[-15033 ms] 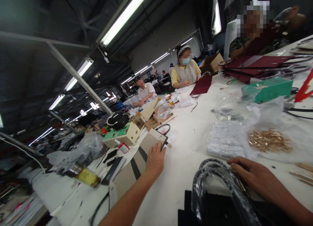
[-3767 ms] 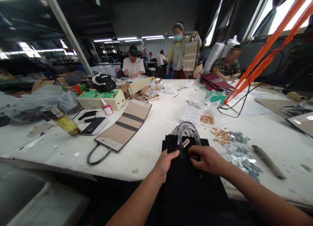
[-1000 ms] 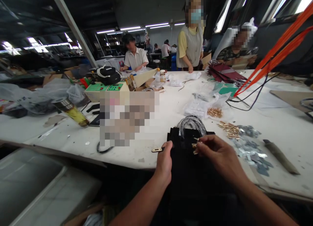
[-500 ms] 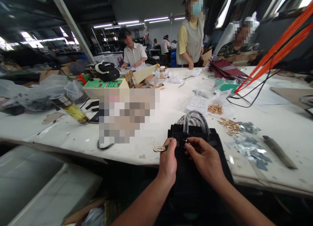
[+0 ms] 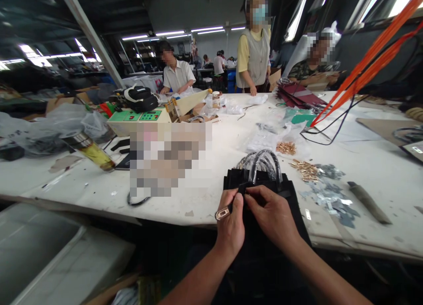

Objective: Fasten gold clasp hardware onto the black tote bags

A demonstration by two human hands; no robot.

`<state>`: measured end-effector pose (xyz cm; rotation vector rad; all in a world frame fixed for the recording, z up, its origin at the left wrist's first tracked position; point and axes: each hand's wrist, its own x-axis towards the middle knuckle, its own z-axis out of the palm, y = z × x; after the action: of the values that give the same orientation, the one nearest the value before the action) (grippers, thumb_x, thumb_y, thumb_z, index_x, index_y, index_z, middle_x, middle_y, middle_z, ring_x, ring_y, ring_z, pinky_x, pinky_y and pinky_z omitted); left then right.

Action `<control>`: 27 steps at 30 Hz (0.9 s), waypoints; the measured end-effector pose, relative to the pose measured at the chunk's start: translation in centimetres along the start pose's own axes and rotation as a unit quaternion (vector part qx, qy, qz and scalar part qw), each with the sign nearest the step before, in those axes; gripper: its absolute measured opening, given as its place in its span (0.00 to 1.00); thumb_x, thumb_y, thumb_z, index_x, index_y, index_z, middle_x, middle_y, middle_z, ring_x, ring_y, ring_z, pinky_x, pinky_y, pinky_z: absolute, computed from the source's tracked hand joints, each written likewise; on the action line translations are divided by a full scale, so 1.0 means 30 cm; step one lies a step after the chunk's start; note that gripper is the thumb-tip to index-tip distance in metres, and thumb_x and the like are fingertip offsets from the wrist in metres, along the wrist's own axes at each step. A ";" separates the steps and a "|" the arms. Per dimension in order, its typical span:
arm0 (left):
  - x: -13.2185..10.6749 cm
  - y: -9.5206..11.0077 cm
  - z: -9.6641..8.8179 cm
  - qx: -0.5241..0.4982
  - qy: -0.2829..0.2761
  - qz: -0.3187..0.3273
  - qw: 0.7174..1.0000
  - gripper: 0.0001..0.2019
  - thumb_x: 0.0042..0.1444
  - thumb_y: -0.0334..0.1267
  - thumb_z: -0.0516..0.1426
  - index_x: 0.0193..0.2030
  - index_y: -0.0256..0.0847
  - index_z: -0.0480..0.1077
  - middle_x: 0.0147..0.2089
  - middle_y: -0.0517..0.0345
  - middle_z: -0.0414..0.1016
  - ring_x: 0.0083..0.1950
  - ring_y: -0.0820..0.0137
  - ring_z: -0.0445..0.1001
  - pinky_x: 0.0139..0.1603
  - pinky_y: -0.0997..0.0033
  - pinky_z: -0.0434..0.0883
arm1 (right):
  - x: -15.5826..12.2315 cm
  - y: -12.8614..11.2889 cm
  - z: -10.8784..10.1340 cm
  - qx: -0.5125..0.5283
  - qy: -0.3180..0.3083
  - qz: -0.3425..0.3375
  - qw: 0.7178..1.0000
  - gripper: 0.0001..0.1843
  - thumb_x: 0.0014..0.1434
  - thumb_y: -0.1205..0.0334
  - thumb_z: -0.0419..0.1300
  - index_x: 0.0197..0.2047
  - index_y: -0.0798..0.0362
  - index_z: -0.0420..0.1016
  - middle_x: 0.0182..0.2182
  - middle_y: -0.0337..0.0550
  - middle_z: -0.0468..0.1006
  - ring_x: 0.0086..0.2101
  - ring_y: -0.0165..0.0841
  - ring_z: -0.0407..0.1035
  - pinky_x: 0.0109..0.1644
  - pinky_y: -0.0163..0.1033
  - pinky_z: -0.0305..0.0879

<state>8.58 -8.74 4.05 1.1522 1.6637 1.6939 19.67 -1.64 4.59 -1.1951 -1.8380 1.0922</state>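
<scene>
My left hand [image 5: 231,228] is closed around a black strap [image 5: 242,187], and the strap's gold metal end plate [image 5: 222,214], with a slot in it, sticks out to the left of the fist. My right hand [image 5: 274,214] pinches a small gold fitting against the strap, thumb and forefinger together; the fingers mostly hide it. Both hands are above the near part of a black handbag [image 5: 291,201], which lies over the table edge. Its rounded handles [image 5: 266,155] are wrapped in clear plastic and point away from me.
Gold fittings [image 5: 304,169] and thin grey metal plates [image 5: 337,201] lie to the right, beside a grey-brown bar-like tool [image 5: 369,203]. Left are a bottle of yellow liquid [image 5: 95,153] and a green-panelled machine [image 5: 139,120]. Orange cords [image 5: 370,63] hang at right. Several people work beyond the table.
My left hand has turned, tilting the gold plate downward and lifting the strap toward my right fingers. The small gold fitting, plainly seen before, is now mostly hidden at the strap.
</scene>
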 end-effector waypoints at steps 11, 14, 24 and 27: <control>0.056 -0.102 0.010 -0.025 0.044 -0.120 0.991 0.21 0.64 0.57 0.58 0.52 0.44 0.77 0.58 0.54 0.77 0.65 0.58 0.69 0.69 0.60 0.62 | 0.038 0.020 -0.003 -0.030 -0.040 -0.021 0.999 0.13 0.65 0.53 0.58 0.47 0.46 0.81 0.45 0.34 0.79 0.44 0.17 0.73 0.51 0.22 0.65; 0.078 -0.101 0.012 -0.068 0.058 -0.148 0.985 0.22 0.61 0.58 0.61 0.53 0.44 0.77 0.59 0.54 0.77 0.65 0.57 0.70 0.68 0.59 0.64 | 0.044 0.007 -0.033 -0.016 -0.046 -0.050 0.998 0.14 0.64 0.51 0.59 0.47 0.46 0.82 0.44 0.34 0.79 0.42 0.17 0.73 0.49 0.21 0.65; 0.186 -0.170 -0.067 -0.106 0.033 -0.203 0.973 0.28 0.56 0.59 0.64 0.57 0.44 0.73 0.58 0.50 0.76 0.61 0.55 0.73 0.64 0.55 0.68 | 0.314 0.339 -0.458 -0.252 0.114 0.188 0.942 0.27 0.62 0.40 0.56 0.56 0.46 0.77 0.44 0.40 0.80 0.40 0.24 0.75 0.49 0.29 0.67; 0.188 -0.141 -0.080 0.054 0.073 -0.055 0.994 0.28 0.60 0.57 0.61 0.62 0.46 0.68 0.64 0.48 0.69 0.64 0.55 0.69 0.63 0.54 0.70 | 0.375 0.462 -0.514 -0.295 0.116 0.236 0.919 0.30 0.60 0.37 0.55 0.57 0.45 0.77 0.48 0.46 0.79 0.44 0.34 0.74 0.53 0.39 0.67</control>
<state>2.79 -4.83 1.45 0.9868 1.8927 1.6707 34.12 16.34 -0.44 -2.1073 -1.7840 0.5835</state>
